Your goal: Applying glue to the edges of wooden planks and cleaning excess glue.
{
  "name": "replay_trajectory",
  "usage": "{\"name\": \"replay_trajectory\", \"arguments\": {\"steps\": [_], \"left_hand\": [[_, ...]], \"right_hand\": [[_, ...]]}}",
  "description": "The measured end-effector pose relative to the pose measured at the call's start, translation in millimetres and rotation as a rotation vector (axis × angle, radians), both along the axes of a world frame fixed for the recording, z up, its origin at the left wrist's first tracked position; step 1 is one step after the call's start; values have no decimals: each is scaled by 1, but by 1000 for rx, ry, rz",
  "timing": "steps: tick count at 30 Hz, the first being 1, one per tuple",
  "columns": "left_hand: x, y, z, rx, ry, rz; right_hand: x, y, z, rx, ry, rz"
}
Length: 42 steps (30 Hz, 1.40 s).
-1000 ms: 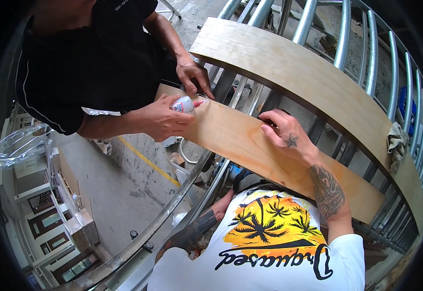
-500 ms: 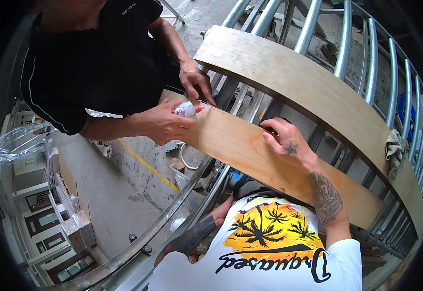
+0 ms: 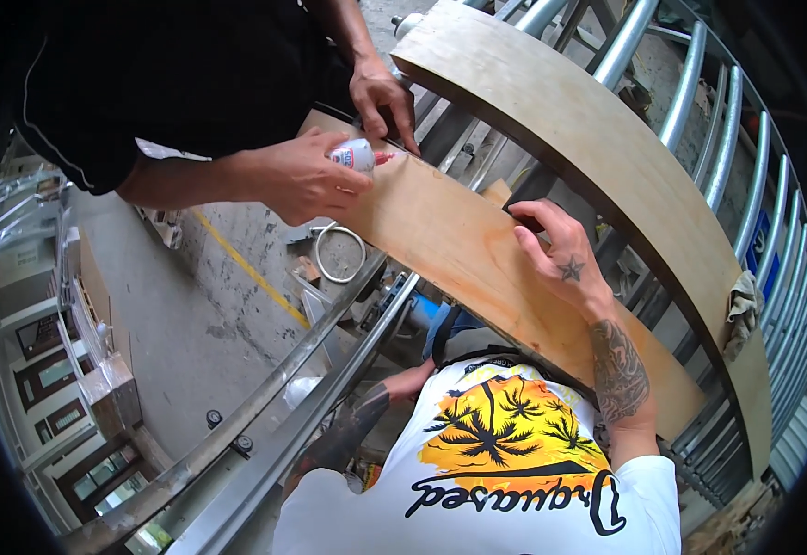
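A flat plywood board (image 3: 477,250) lies slantwise in front of me. My right hand (image 3: 556,245) grips its far edge, fingers curled over and thumb on the top face. My left hand (image 3: 412,381) is low beside my waist, its fingers hidden. Across from me a person in black holds a small white bottle (image 3: 355,157) with a red nozzle, its tip close to the board's surface near the far left end. That person's other hand (image 3: 383,102) presses its fingertips at the board's edge beside the nozzle.
A curved wooden band (image 3: 588,139) arcs beyond the board over a frame of metal tubes (image 3: 625,42). A crumpled cloth (image 3: 744,310) hangs on the band. Long metal rails (image 3: 320,338) run at lower left. A white hose (image 3: 340,276) lies on the floor.
The view has shifted, so the scene sits a little differently. The bottle stays at the same spot on the board, and my right hand keeps its place on the edge.
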<state>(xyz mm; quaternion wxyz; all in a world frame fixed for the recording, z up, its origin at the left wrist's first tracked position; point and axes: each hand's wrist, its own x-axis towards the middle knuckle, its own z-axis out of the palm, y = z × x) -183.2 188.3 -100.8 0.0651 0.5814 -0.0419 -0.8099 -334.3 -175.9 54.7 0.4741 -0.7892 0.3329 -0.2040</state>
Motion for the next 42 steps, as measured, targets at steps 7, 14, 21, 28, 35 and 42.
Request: {"name": "replay_trajectory", "arguments": {"steps": [7, 14, 21, 28, 35, 42], "left_hand": [[35, -121, 163, -716, -472, -314], [2, -205, 290, -1654, 827, 476], [-21, -227, 315, -1663, 1184, 535], [-10, -242, 282, -1475, 1322, 301], [28, -246, 228, -1724, 501, -22], [41, -203, 148, -1480, -1125, 223]], "right_hand": [[-15, 5, -6, -173, -33, -26], [-64, 14, 47, -368, 24, -78], [-114, 58, 54, -408, 108, -173], [-117, 72, 33, -341, 204, -419], [-141, 54, 12, -335, 349, -339], [-145, 47, -2, -209, 405, -275]]}}
